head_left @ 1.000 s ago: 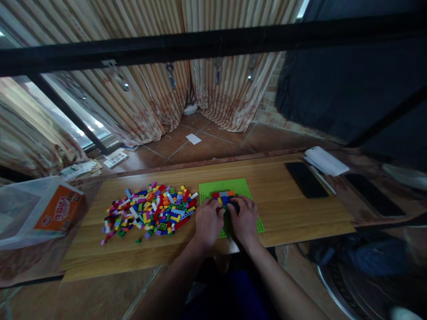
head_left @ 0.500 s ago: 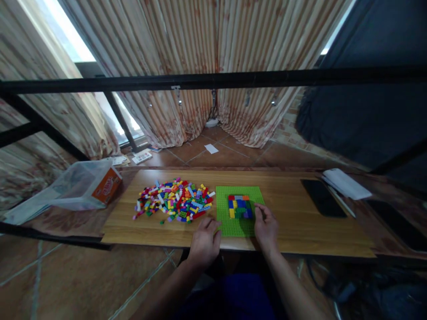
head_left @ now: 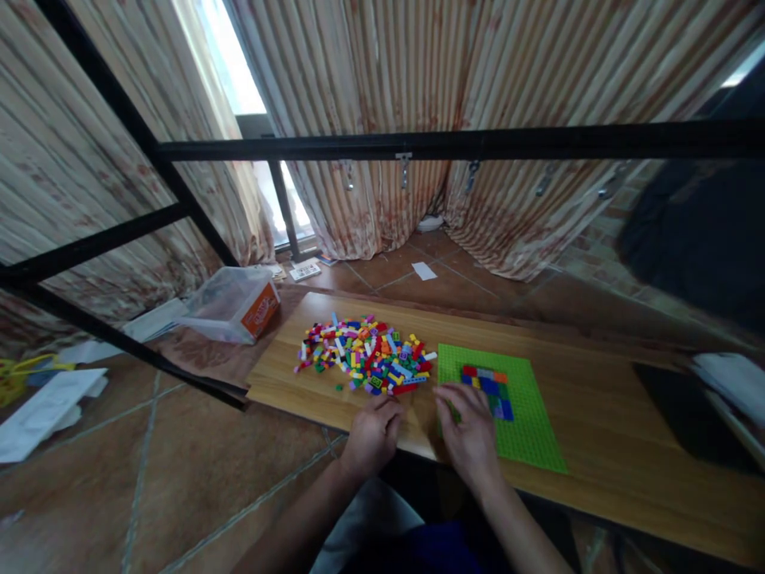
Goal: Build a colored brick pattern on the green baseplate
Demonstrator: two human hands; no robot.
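My left hand is closed at the table's front edge, just below a pile of mixed toy bricks. Its fingertips are pressed together, and anything between them is too small to make out. Over the left side of the green baseplate reaches my right hand, thumb and curved fingers slightly apart, with no brick visible in it. Behind that hand, a flat block of joined bricks in red, blue, orange, green and yellow sits on the baseplate; its near left part is hidden.
A clear plastic box with an orange label stands left of the wooden table. To the right lies a dark flat panel beside white items. A black metal bar crosses beyond the table.
The view has turned left, so table and bricks appear farther right. My right hand has moved from the brick block's right side to the baseplate's left edge, nearer my left hand.
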